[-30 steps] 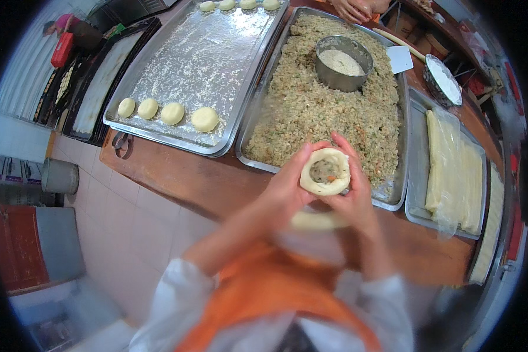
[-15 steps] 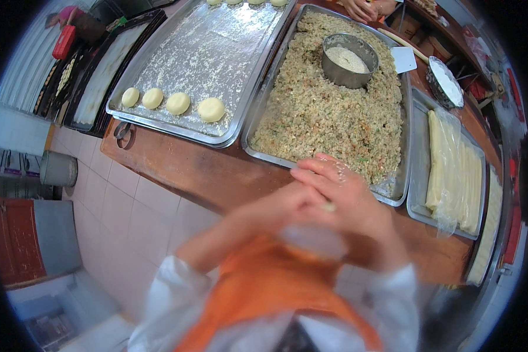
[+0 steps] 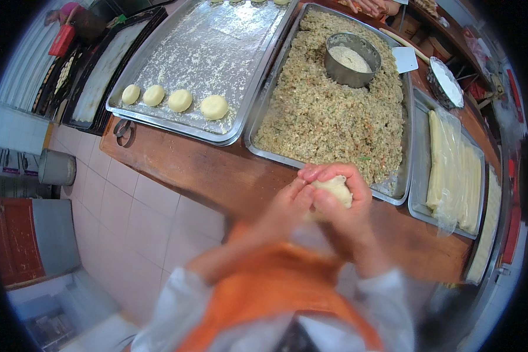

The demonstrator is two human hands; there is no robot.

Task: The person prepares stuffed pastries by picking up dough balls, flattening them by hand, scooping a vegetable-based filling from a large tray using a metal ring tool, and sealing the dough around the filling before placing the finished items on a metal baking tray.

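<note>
A pale ball of dough (image 3: 336, 190) sits between my two hands, just off the near edge of the filling tray. My right hand (image 3: 349, 199) curls around it from the right, its thumb lying across the front. From the left, my left hand (image 3: 296, 198) presses its fingers against the same dough. A large metal tray (image 3: 256, 146) holds a crumbly, greenish-beige filling (image 3: 334, 126), with a round metal bowl (image 3: 351, 79) of pale grains resting in it. To the left, a floured baking tray (image 3: 217, 139) carries round dough pieces (image 3: 214, 107) along its near and far edges.
At the right, a tray (image 3: 415, 199) holds long dough strips (image 3: 446, 170) under clear plastic. Behind it are a bowl of white powder (image 3: 447, 83) and a white scraper (image 3: 405, 60). A metal ring cutter (image 3: 123, 132) lies at the table's left corner. Another person's hands (image 3: 366, 7) show at the far edge.
My hands have gone from flat, one laid over the other, to cupped around the dough, which now shows. The other person's hands have shifted slightly at the far edge.
</note>
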